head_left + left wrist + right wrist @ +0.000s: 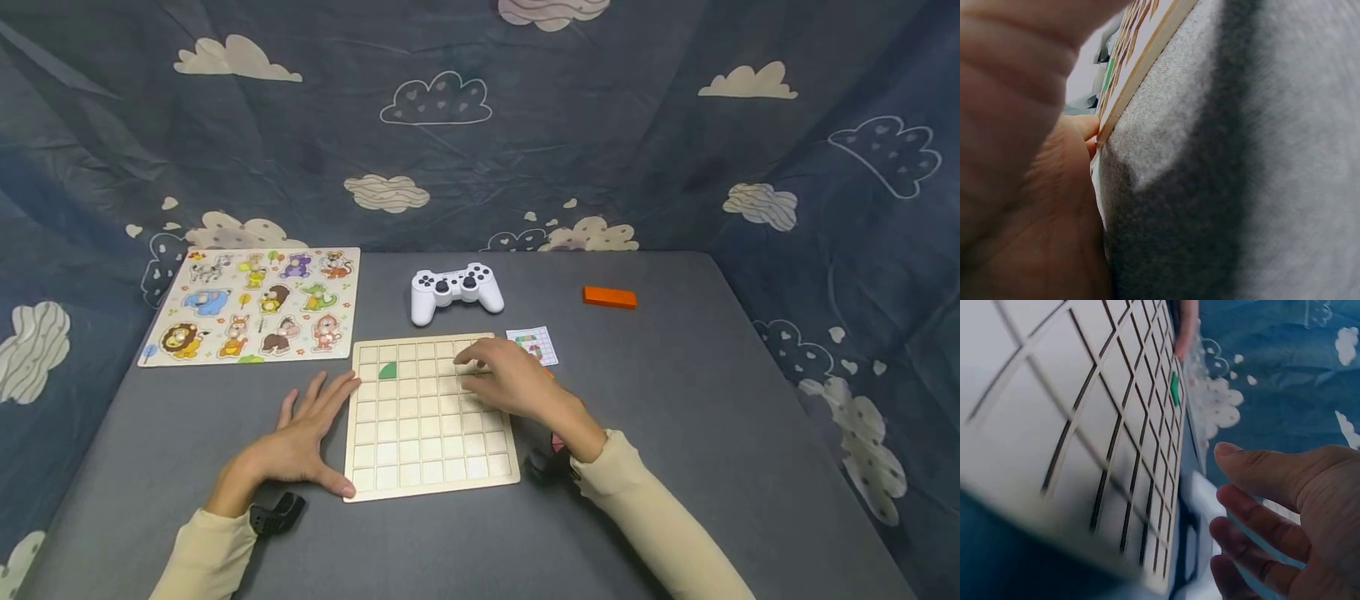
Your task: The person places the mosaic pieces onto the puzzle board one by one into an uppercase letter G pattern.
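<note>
right hand (517, 387) hides red pieces beneath | card (534, 345) print too small | left-wrist view blurred

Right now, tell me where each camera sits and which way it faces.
Head: above, facing forward-down at grid board, both hands and sleeves.
Left wrist: low at table level, facing along the board's edge; left hand fills it.
Right wrist: just over the board, facing across it; right hand fingers show.
All share the board with its green piece.

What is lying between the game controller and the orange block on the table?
Nothing: in the head view the table is bare between the controller and the orange block.
</note>
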Demonstrator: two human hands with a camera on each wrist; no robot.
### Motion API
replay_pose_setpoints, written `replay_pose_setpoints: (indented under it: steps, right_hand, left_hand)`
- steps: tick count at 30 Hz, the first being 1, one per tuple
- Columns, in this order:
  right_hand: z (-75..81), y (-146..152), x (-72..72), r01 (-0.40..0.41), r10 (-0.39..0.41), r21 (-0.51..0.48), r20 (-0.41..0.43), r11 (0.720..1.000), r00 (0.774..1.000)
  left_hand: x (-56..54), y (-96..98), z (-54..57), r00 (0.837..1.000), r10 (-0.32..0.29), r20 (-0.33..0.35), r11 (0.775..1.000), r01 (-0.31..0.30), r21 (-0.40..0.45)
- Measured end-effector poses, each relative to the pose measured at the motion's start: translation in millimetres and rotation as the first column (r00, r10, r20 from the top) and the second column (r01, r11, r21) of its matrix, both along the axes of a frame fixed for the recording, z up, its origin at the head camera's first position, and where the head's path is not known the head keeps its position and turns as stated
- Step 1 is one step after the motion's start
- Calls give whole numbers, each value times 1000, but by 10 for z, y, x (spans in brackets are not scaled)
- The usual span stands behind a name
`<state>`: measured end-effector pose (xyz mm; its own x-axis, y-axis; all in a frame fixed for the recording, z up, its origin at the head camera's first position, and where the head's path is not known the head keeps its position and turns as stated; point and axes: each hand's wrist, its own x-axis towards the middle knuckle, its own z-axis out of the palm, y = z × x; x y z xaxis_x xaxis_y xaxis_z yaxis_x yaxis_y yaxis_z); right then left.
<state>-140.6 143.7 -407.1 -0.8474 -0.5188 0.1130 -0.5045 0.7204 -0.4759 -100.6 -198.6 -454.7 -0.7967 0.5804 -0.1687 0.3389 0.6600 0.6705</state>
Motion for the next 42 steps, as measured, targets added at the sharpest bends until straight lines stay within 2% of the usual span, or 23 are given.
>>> replay_pose_setpoints:
  steps: [8,21,32,42]
  right_hand:
    - [-9,415,166,32,-33,-42,-13,999,999]
    - [-148,890,281,103,-101,-63,41,993,994]
    - [-291,1074,334,155,-155,4,46,988,987]
    - [-298,1099,318,163,-165,28,74,986,983]
  left_hand:
    - [-10,8,-24,1000,1,-6,1000,0,4]
    - [-1,-9,-6,1000,3,-4,1000,-3,3]
    - [9,12,-32,1000,8,2,1000,-8,-1]
    - [-3,4,-22,1000,8,-7,1000,-8,2]
